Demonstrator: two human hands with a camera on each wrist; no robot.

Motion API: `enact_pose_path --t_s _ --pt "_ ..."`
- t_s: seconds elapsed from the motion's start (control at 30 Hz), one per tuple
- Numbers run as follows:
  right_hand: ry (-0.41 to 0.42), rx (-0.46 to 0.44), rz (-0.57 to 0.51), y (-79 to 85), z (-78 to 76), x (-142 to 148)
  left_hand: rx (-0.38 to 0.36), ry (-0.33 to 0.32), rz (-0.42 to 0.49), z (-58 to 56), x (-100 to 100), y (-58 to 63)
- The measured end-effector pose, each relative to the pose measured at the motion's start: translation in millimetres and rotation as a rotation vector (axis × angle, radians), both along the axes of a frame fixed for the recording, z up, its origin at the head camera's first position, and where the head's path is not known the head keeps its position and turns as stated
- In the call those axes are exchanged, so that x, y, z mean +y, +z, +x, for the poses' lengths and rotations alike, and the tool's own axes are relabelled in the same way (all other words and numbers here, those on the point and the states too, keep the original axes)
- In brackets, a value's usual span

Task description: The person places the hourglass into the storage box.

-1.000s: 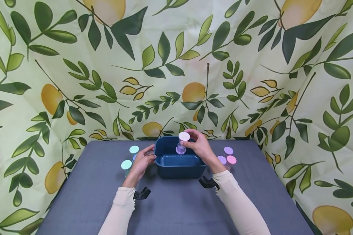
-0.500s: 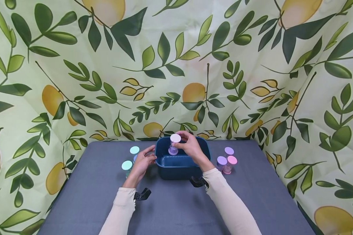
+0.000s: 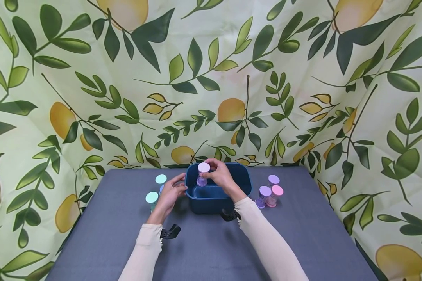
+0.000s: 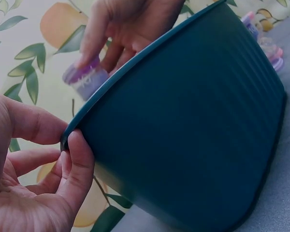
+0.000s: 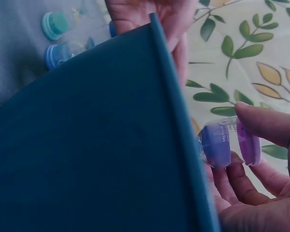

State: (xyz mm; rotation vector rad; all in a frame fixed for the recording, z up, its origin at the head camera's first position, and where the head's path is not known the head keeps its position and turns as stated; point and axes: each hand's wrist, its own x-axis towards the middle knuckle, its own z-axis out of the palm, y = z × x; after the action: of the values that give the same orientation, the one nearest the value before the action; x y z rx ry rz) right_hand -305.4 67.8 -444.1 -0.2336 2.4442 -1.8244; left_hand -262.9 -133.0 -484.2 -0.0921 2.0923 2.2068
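While gripped — one timer (image 3: 202, 174), one bin (image 3: 214, 195)

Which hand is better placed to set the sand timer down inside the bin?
Right. The right hand already grips the purple sand timer above the dark blue bin. The left hand pinches the bin's left rim, so it probably serves best steadying it.

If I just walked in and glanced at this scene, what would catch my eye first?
Most likely the dark blue tub in the middle of the grey table, with the right hand holding a small purple sand timer over it. The left hand pinches the tub's left rim. Small pastel-capped timers stand on either side of the tub, teal ones to the left, purple and pink ones to the right.
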Motion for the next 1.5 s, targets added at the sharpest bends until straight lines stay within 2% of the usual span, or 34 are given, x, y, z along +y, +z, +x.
enact_pose_path --t_s 0.5,0.93,1.5 --pt "-0.013 -0.068 0.037 -19.3 -10.6 -14.0 -0.021 0.0 -0.029 -0.1 0.1 2.0" --pt "0.006 -0.096 0.133 -21.8 -11.9 -21.4 -0.021 0.001 -0.042 1.1 -0.5 2.7" --pt "0.037 -0.135 0.196 -27.2 -15.7 -23.6 -0.004 -0.006 0.011 -0.4 -1.0 0.9"
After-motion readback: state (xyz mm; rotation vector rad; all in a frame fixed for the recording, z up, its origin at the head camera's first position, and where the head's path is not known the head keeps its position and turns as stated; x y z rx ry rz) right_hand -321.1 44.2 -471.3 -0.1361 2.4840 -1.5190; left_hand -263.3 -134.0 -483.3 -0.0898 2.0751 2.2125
